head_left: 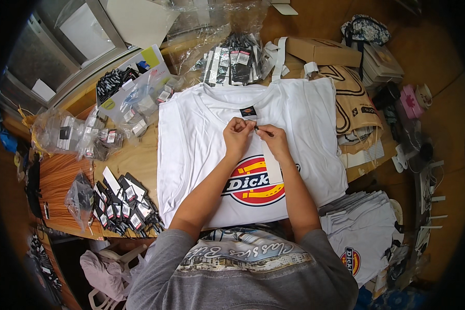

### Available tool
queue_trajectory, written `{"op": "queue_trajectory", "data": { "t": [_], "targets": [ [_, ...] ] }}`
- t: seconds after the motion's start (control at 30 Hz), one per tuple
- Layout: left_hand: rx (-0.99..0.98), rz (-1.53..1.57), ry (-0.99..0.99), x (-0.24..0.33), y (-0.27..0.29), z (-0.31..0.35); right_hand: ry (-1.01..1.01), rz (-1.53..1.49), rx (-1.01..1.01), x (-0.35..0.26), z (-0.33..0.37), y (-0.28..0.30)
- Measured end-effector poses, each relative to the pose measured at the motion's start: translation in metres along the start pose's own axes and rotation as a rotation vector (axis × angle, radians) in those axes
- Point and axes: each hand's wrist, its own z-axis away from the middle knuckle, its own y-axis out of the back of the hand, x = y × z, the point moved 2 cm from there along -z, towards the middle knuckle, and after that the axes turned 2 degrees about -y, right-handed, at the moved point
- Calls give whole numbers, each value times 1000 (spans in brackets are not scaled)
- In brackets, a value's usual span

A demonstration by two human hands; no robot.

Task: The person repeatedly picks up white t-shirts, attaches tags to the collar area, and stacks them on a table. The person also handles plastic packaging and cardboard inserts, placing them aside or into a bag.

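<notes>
A white T-shirt (194,155) lies spread in front of me, a red, yellow and dark-blue print across its chest. Inside its neckline is a black neck label (248,111). Just below that label my left hand (237,138) is closed in a pinch; whatever its fingertips hold is too small to make out. Close beside it, my right hand (274,142) pinches a small black cord end. From under the right hand a blank white hang tag (272,166) hangs down over the print. Both forearms rest across the shirt.
Loose black-and-white hang tags (124,204) lie left, near bagged tags (93,134) and a tag-filled box (134,80). More tags (235,59) sit at the back. On the right are a cardboard box (323,51), a tan bag (354,103) and stacked white shirts (359,227).
</notes>
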Motion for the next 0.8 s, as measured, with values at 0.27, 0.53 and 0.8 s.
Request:
{"op": "queue_trajectory", "data": {
  "t": [0.27, 0.53, 0.8],
  "targets": [
    [-14, -36, -31, 1, 0, -5, 30, -53, 14, -4, -4, 1],
    [11, 145, 71, 4, -3, -3, -27, -95, -3, -8, -3, 2],
    [-20, -66, -33, 1, -2, -3, -30, -51, 4, -8, -2, 1]
  ]
}}
